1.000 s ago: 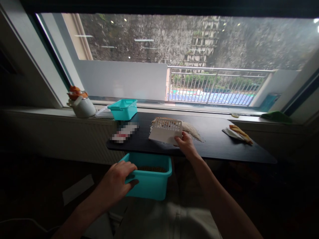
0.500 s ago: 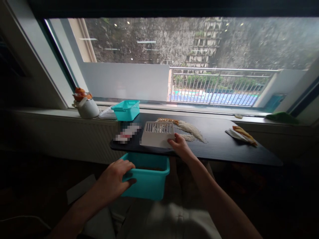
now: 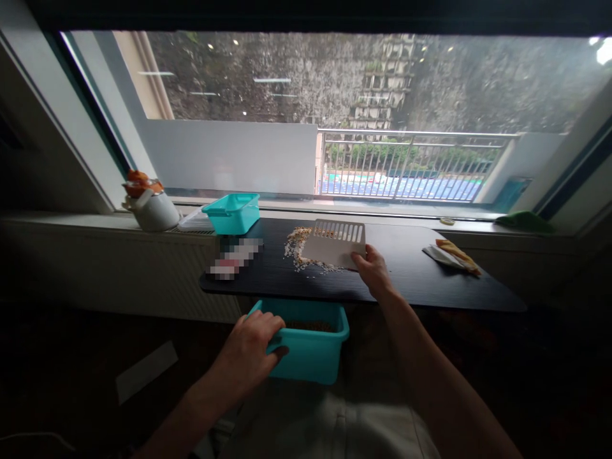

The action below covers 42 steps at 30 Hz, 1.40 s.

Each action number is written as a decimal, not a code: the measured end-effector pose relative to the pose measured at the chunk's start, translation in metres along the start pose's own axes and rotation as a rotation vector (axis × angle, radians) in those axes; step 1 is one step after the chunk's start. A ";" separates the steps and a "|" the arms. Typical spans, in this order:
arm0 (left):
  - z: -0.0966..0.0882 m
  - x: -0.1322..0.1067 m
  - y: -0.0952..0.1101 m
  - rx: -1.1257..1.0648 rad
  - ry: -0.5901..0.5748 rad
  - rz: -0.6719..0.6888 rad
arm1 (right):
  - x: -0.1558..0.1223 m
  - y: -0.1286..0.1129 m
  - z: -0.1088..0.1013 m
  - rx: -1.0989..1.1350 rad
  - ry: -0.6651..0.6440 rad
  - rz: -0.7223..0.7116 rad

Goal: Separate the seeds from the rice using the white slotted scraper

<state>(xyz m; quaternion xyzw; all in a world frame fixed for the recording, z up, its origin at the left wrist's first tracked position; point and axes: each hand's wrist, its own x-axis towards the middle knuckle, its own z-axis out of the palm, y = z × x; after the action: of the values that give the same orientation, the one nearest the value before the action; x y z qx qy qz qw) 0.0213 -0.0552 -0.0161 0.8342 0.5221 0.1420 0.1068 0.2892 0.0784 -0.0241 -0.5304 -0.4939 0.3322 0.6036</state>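
My right hand grips the near right corner of a beige slotted scoop, its slots facing the window. The scoop lies over grain on the black tabletop, covering part of it. White rice-like grains mixed with orange-brown kernels spread out at its left and along its near edge. My left hand is closed over the left rim of a turquoise bin, thumb outside, below the table's front edge. Brown granular material shows inside the bin.
A second turquoise bin stands at the table's back left, near a pale pot on the sill. A blurred-out packet lies at the left. Folded cloths lie on the right of the black table.
My right hand has moved the scoop rightward across the grain, and the heap now lies spread to its left. My left hand still holds the bin, which sits slightly further right in view.
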 end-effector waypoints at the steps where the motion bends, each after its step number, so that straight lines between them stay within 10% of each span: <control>1: 0.001 0.000 0.001 0.007 -0.003 -0.001 | 0.000 0.003 0.003 0.000 -0.003 0.003; 42: 0.000 0.003 0.001 0.059 -0.035 -0.010 | -0.012 -0.005 -0.001 -0.004 -0.051 0.081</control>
<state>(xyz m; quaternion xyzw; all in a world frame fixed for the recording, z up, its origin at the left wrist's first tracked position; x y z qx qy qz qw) 0.0230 -0.0529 -0.0157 0.8367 0.5282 0.1114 0.0920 0.2862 0.0661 -0.0218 -0.5426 -0.4877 0.3689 0.5758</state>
